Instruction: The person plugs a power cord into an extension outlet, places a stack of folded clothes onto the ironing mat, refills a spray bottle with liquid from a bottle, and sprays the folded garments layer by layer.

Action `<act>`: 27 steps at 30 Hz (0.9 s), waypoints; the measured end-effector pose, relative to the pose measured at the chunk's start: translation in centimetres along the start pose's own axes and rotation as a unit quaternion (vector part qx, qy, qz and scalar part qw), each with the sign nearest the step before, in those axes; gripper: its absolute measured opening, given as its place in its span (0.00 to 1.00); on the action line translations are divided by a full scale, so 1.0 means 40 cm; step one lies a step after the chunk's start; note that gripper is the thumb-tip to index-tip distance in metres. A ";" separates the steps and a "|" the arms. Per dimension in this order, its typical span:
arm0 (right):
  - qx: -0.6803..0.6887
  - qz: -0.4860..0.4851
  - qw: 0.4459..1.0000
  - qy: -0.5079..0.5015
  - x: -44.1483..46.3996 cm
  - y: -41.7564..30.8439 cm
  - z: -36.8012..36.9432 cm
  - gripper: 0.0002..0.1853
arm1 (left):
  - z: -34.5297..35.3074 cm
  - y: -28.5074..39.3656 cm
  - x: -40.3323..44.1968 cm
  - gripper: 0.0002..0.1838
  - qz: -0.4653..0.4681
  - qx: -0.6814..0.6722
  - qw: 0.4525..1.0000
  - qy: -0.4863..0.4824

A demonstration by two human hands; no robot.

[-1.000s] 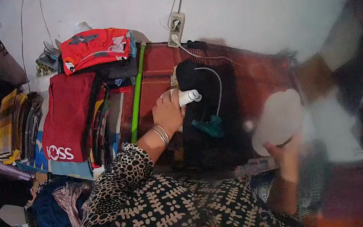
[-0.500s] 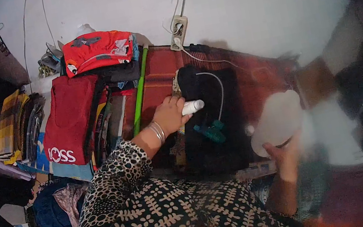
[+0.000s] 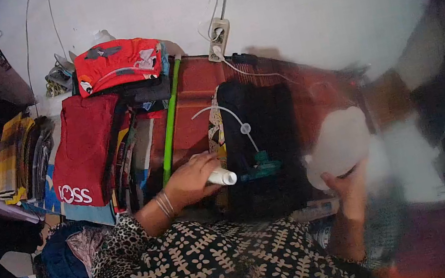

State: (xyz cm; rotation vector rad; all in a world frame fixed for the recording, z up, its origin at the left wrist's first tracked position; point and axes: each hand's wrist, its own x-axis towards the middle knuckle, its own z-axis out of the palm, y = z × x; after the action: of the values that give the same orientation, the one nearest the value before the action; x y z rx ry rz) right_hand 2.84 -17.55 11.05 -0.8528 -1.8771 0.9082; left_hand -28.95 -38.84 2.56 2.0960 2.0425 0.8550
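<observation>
My left hand (image 3: 196,178) is closed around a small white bottle (image 3: 222,177), whose end points right and slightly down. On the black cloth (image 3: 260,114) just to its right rests a green spray head (image 3: 263,162) with a thin, curved clear tube (image 3: 229,111) reaching up and left. A larger whitish plastic bottle (image 3: 340,139) is in my right hand (image 3: 350,185), its narrow end toward the left. The thumb lies along its lower side; the other fingers are hidden behind it. Haze blurs the right part of the view.
A green pole (image 3: 173,121) leans beside folded clothes, including a dark red shirt (image 3: 85,154) and a red printed garment (image 3: 119,65). A power strip (image 3: 219,39) with a plugged cord hangs on the wall. Yellow checked cloth (image 3: 12,152) is at left.
My left hand has moved down and left with the small white bottle, now tilted downward. The green spray head lies differently, its tube now curving left instead of right. My right hand has barely moved.
</observation>
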 end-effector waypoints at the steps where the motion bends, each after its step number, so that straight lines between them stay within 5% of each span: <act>1: -0.028 0.026 0.999 -0.002 0.000 -0.019 0.001 0.68 | 0.000 -0.003 -0.008 0.31 -0.006 0.004 1.000 0.026; 5: -0.008 0.010 1.000 -0.020 -0.002 0.021 0.001 0.68 | -0.009 -0.004 -0.013 0.34 -0.136 0.005 0.986 0.092; 7: 0.011 -0.001 1.000 -0.025 -0.001 0.031 0.004 0.68 | -0.021 0.012 -0.004 0.34 -0.266 -0.096 0.952 0.120; 12: 0.067 0.032 0.996 -0.047 0.002 -0.054 0.011 0.67 | -0.029 -0.039 -0.021 0.27 -0.294 -0.103 0.927 0.211; 17: -0.020 -0.086 0.991 -0.101 0.002 -0.057 0.010 0.62 | -0.151 0.035 -0.017 0.25 -0.231 -0.143 0.921 0.280; 27: -0.173 -0.230 0.929 -0.231 0.057 -0.204 0.011 0.55 | -0.253 0.230 0.030 0.25 -0.113 -0.045 0.983 0.134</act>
State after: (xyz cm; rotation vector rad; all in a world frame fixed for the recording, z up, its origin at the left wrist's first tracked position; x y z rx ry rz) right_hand -0.12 -19.86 18.67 -0.3684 -2.5595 0.5126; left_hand -25.32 -41.77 15.45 1.7390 2.2641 1.2191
